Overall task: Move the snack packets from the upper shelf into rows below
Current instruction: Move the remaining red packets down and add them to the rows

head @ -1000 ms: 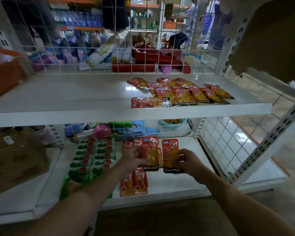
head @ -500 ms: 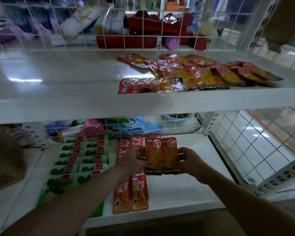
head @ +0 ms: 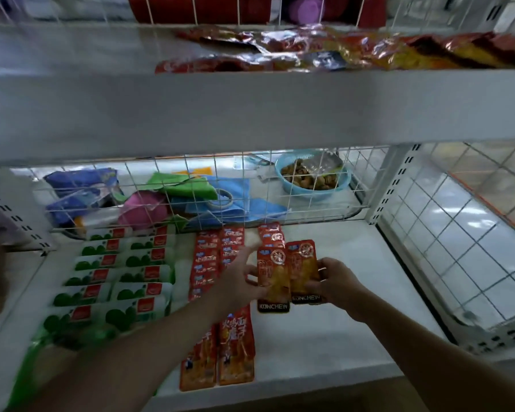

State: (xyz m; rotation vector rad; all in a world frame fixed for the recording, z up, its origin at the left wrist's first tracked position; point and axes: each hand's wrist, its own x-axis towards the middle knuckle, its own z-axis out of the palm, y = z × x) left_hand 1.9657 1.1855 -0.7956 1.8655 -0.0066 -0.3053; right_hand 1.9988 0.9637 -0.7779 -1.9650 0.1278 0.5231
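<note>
Holding two orange packets (head: 289,275) above lower shelf (head: 339,337): left hand (head: 238,282) grips 9 o'clock edge, right hand (head: 336,281) 3 o'clock.

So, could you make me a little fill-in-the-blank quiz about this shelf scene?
1. The left hand and right hand hold packets printed ____.
2. The basket at the back is ____.
3. The green packs lie ____ of the red rows.
Missing: KONCHEW; blue; left.

Held packets (head: 289,273) drawn together, edges now overlapping; view lower.
</note>
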